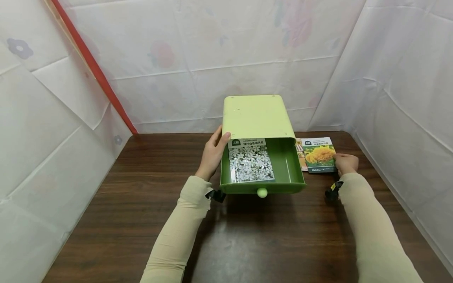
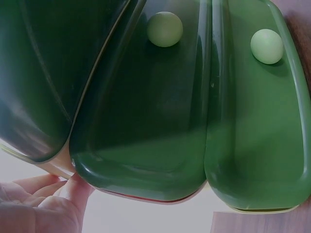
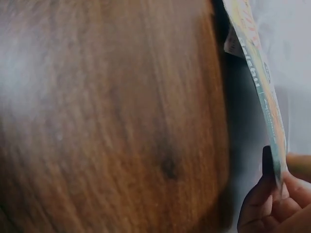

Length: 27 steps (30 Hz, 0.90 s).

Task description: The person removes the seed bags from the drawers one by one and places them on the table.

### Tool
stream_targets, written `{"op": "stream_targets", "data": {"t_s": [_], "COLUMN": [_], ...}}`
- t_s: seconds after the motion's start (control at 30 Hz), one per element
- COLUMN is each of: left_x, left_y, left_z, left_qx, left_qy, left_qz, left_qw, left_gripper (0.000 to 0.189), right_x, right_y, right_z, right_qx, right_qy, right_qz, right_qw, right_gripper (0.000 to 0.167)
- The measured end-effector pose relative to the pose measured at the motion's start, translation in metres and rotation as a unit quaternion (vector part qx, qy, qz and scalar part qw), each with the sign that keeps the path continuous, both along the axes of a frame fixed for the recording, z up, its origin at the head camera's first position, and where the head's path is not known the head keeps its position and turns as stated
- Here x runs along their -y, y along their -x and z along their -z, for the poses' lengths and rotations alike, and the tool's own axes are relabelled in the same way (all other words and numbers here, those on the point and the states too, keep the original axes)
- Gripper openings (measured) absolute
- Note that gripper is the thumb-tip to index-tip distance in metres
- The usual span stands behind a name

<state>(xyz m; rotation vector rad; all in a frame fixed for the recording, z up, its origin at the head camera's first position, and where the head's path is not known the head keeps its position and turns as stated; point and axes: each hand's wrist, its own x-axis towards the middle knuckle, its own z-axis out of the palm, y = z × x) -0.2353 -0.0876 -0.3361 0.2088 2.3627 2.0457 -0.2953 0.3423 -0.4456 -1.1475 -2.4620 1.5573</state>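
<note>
A green drawer unit (image 1: 257,114) stands on the table, its top drawer (image 1: 286,161) pulled out. Inside that drawer, toward its left, lies a seed packet picturing white flowers (image 1: 251,163). My left hand (image 1: 211,153) rests against the unit's left side, thumb near the top front edge; its fingers (image 2: 73,191) touch the casing in the left wrist view. To the right of the unit, my right hand (image 1: 347,162) pinches the edge of a seed packet with yellow flowers (image 1: 320,155). The right wrist view shows this packet (image 3: 266,99) edge-on between thumb and fingers.
Another printed packet (image 1: 302,155) lies partly hidden between the unit and the yellow-flower packet. Two lower drawers with round knobs (image 2: 165,29) appear in the left wrist view. White patterned sheeting (image 1: 198,67) surrounds the dark wooden table (image 1: 148,188).
</note>
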Motion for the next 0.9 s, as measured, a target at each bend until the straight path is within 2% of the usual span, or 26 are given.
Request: {"op": "stream_targets", "data": {"t_s": [0.23,0.5,0.8,0.9], "left_x": [0.000,0.000,0.001,0.001], "left_y": [0.000,0.001,0.001,0.001], "left_z": [-0.001,0.000,0.001,0.001], "left_qx": [-0.002,-0.002,-0.004,-0.005], "left_qy": [0.002,-0.001,-0.003,-0.004], "left_qz": [0.001,0.004,0.006,0.006], "left_qw": [1.0000,1.0000,1.0000,1.0000], "left_gripper": [0.064,0.064,0.064,0.064], "right_x": [0.007,0.012,0.011,0.011], "right_y": [-0.006,-0.010,-0.008,-0.007], "right_z": [-0.001,-0.003,-0.003,-0.006], "right_qx": [0.003,0.024,0.025,0.014], "right_qy": [-0.064,-0.140,-0.182,-0.181], "right_qz": [-0.053,-0.091,-0.117,-0.122], "right_qw": [0.9966,0.9857,0.9761,0.9758], "right_gripper": [0.050,0.052,0.050,0.051]}}
